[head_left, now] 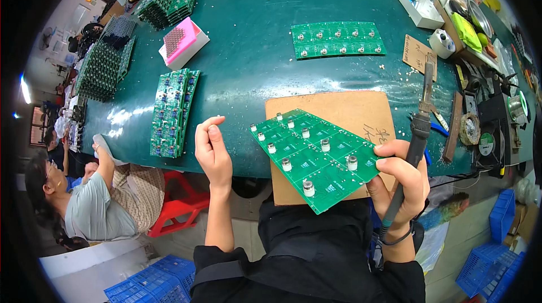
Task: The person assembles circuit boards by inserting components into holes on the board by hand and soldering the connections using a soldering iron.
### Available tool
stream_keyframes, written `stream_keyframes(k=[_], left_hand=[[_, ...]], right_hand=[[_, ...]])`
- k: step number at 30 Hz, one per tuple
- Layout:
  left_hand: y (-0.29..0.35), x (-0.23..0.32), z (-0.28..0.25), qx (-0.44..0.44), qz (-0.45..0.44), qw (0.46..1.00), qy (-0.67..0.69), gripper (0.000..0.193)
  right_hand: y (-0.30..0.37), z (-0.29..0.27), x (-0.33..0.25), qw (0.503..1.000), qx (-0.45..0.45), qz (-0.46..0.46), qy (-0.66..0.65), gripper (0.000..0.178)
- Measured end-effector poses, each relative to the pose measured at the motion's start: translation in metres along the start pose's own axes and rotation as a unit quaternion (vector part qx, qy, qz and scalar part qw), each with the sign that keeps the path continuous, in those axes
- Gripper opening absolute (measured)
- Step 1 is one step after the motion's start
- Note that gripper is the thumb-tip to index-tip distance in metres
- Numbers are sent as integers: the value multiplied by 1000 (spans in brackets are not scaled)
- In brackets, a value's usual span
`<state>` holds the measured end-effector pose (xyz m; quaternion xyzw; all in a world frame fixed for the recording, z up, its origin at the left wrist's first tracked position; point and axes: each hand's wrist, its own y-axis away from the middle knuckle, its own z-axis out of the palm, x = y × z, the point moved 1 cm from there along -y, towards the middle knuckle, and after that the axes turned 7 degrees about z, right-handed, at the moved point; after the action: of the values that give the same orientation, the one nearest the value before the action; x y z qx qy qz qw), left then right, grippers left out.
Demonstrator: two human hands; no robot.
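My right hand [402,184] grips the right corner of a green circuit board panel [330,163] between thumb and fingers. A soldering iron [419,129] lies through the same hand, its tip pointing away from me over the table. The panel is tilted above a sheet of brown cardboard [339,102], with several silver cylindrical parts standing on its face. To the left of the panel and apart from it, my left hand [214,156] is raised. Its thumb and forefinger are pinched together; anything between them is too small to make out.
Another green panel [339,46] lies farther back. At left are a board stack [169,114] and pink foam with pins [179,40] on a white box. Tape [442,43], a solder spool [516,107] and tools crowd the right. A co-worker [99,207] sits at left.
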<state>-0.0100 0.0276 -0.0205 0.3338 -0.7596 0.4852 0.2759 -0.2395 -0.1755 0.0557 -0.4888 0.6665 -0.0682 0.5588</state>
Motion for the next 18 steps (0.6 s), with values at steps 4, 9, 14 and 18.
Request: stream_keyframes(k=[4, 9, 14, 18], left_hand=[[-8, 31, -10, -105, 273, 955, -51, 19], [-10, 55, 7, -155, 390, 907, -32, 51], [-12, 51, 21, -176, 386, 905, -19, 50], [-14, 49, 26, -171, 377, 910, -10, 48]], right_hand=[[0, 1, 0, 1000, 0, -1, -4, 41], [-1, -1, -1, 1000, -5, -2, -16, 42], [0, 0, -1, 1000, -10, 5, -27, 42], [-5, 1, 1, 1000, -4, 9, -27, 42]])
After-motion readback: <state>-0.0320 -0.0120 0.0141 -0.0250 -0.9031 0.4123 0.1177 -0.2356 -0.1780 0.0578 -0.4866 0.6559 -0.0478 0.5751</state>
